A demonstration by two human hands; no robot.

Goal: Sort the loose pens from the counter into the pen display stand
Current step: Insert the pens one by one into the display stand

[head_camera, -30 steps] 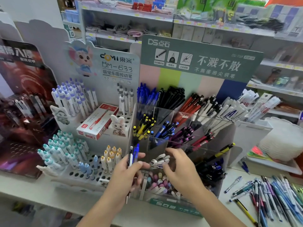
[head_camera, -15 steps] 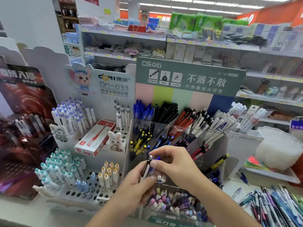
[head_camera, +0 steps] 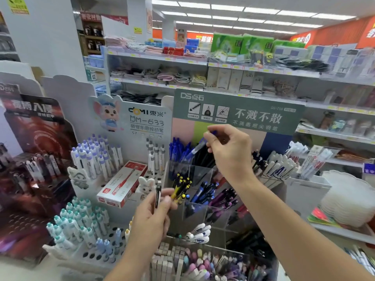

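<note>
My right hand (head_camera: 229, 151) is raised over the back row of the clear pen display stand (head_camera: 199, 175) and pinches a blue pen (head_camera: 197, 148). The pen's lower end points down-left into the compartment of blue pens (head_camera: 178, 151). My left hand (head_camera: 150, 218) is lower, in front of the stand's left side, and holds a black pen (head_camera: 157, 194) upright between thumb and fingers. The stand's other compartments hold yellow-black, blue, purple, red, black and white pens. A few loose pens (head_camera: 363, 260) show on the counter at the lower right edge.
A white peg-hole pen stand (head_camera: 91, 254) with blue and teal capped pens and a red-white box (head_camera: 123, 184) is at the left. A dark red display (head_camera: 34, 159) is further left. White trays (head_camera: 349, 201) sit at right. Store shelves rise behind.
My right hand took the blue pen out of my left hand's bundle and lifted it up to the back-row blue compartment. My left hand keeps a black pen. The camera tilted up.
</note>
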